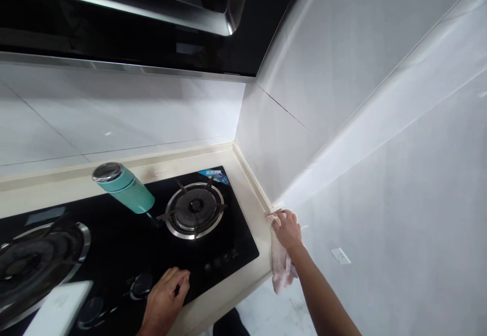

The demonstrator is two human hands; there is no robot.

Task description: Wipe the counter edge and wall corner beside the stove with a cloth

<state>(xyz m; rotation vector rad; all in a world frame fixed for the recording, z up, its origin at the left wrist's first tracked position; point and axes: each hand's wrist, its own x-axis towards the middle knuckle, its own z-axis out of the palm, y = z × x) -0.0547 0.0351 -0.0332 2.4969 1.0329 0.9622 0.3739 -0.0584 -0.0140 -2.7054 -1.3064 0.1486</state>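
Teal flask [124, 187] (lidded) on hob [125, 244].

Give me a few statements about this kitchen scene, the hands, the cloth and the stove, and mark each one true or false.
1. The right hand holds a cloth against the end of the counter by the wall. True.
2. The left hand grips the bottle. False: it rests flat on the front of the black stove top, apart from the bottle.
3. The teal bottle has a shiny metal cap. True.
4. A pot sits on the right burner. False: the burner is bare.
5. The cloth is dark blue. False: it is pale pink.
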